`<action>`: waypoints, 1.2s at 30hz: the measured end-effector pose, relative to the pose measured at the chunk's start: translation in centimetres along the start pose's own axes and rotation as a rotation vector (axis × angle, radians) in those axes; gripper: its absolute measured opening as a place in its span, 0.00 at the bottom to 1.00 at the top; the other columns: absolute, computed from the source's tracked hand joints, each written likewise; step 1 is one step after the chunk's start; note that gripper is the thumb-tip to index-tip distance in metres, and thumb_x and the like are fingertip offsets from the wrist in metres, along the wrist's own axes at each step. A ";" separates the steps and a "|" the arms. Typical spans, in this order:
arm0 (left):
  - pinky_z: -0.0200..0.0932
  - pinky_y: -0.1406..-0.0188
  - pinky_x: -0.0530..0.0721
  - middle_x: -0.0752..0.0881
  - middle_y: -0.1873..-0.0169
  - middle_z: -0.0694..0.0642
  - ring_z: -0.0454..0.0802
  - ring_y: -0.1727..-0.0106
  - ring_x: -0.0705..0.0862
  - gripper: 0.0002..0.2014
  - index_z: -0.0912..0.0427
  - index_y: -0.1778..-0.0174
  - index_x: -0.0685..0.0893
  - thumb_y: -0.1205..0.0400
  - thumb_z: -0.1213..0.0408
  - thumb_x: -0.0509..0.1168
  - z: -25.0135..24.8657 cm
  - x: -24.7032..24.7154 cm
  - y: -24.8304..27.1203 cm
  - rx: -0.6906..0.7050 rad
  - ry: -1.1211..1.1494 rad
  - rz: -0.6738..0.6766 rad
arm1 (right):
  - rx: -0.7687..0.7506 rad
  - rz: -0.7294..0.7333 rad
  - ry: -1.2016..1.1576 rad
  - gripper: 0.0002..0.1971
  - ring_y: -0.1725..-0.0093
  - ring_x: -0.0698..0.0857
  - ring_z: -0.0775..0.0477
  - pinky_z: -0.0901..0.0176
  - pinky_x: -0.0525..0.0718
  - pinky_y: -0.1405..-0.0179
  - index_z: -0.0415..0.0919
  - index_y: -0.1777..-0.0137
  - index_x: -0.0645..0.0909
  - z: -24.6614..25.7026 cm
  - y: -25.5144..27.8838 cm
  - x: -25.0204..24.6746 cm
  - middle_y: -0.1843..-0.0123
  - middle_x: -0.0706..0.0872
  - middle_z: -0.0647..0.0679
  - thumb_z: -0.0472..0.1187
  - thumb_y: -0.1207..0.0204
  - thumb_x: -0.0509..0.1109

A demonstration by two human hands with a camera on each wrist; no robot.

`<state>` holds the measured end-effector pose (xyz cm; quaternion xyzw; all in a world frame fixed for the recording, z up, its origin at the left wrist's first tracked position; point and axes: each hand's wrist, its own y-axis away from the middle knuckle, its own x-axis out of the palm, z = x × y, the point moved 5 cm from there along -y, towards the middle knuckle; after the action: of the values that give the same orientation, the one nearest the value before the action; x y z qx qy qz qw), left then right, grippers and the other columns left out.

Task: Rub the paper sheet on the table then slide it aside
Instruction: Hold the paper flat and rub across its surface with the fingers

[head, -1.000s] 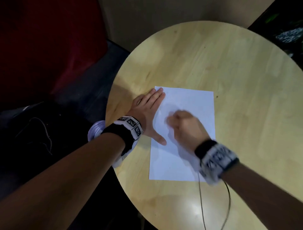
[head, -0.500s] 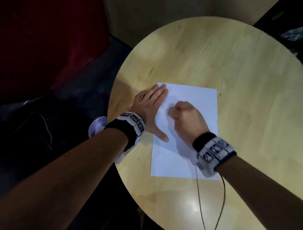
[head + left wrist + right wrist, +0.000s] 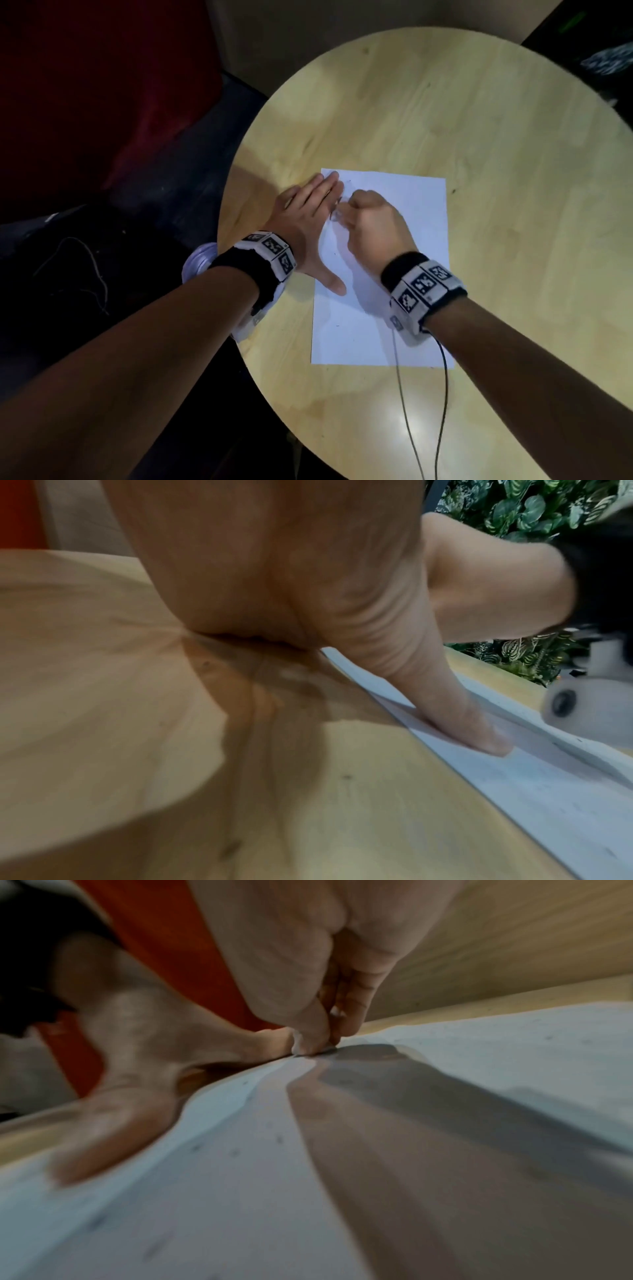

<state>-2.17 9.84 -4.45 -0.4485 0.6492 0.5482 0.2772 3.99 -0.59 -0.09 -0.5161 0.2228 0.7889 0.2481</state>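
Far left, on the dark floor, lies one thin loose wire. Just beside the table's left edge sits one round, pale, translucent thing. It may be a container, but I cannot tell what it is or whether anything is in it.

There is one round table of light wood. The left hand is released and flat, its fingers straight and together. The palm lies on the wood, the fingertips reach the sheet's far left corner, and the spread thumb presses on the sheet's left margin. It wears one black wristband with white marker tiles.

The one paper sheet lies flat on the table's near-middle part, its long sides running away from the person. It is white and rectangular, with a few tiny dark specks. In the right wrist view it ripples slightly near the fingers.

The right hand is curled on the sheet's upper left area, close beside the left fingers. Its thumb and fingertips pinch a small white piece down against the paper. The piece is too small to identify. This wrist wears a second marker wristband, and one dark cable trails from it across the near table edge.
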 end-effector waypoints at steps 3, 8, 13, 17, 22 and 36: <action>0.51 0.15 0.33 0.27 0.13 0.50 0.48 0.13 0.27 0.84 0.55 0.12 0.29 0.51 0.12 0.66 -0.1 -0.1 0.1 -0.005 -0.010 -0.005 | -0.003 -0.007 0.017 0.10 0.58 0.80 0.38 0.57 0.76 0.72 0.36 0.58 0.85 0.5 2.0 0.5 0.60 0.79 0.43 0.23 0.35 0.71; 0.52 0.15 0.32 0.28 0.13 0.49 0.46 0.13 0.27 0.84 0.53 0.12 0.30 0.53 0.12 0.66 0.2 0.0 0.3 -0.006 0.030 -0.032 | -0.078 0.133 0.025 0.07 0.51 0.80 0.44 0.51 0.83 0.60 0.46 0.54 0.83 0.6 10.8 0.3 0.54 0.82 0.50 0.36 0.23 0.64; 0.55 0.13 0.36 0.28 0.13 0.51 0.48 0.12 0.28 0.85 0.55 0.12 0.30 0.53 0.11 0.66 0.0 0.2 -0.1 0.003 0.017 -0.019 | 0.061 0.006 -0.006 0.10 0.56 0.80 0.38 0.51 0.83 0.69 0.37 0.54 0.85 -1.2 2.3 0.2 0.58 0.81 0.43 0.26 0.32 0.70; 0.56 0.12 0.38 0.29 0.12 0.51 0.48 0.12 0.29 0.85 0.56 0.11 0.31 0.55 0.10 0.64 0.0 0.4 -0.1 0.009 0.034 -0.020 | 0.045 0.000 0.008 0.10 0.58 0.80 0.38 0.58 0.77 0.71 0.36 0.55 0.85 -0.5 5.2 0.7 0.59 0.80 0.43 0.25 0.33 0.71; 0.53 0.14 0.36 0.31 0.12 0.50 0.48 0.12 0.30 0.85 0.55 0.11 0.32 0.55 0.10 0.64 0.1 0.1 0.2 -0.006 -0.005 -0.055 | 0.041 0.070 -0.071 0.07 0.57 0.79 0.49 0.59 0.80 0.66 0.47 0.57 0.81 0.8 15.3 0.8 0.58 0.78 0.54 0.33 0.26 0.69; 0.55 0.13 0.39 0.31 0.12 0.49 0.47 0.12 0.31 0.84 0.54 0.11 0.33 0.53 0.13 0.69 -0.4 -0.3 0.6 -0.018 0.025 -0.038 | 0.010 -0.003 -0.030 0.11 0.58 0.80 0.39 0.53 0.82 0.71 0.39 0.53 0.85 -1.4 8.6 0.2 0.58 0.80 0.44 0.28 0.33 0.74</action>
<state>-2.49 9.55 -3.84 -0.4701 0.6390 0.5431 0.2751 -0.44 -8.14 -0.02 -0.5033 0.2223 0.7951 0.2551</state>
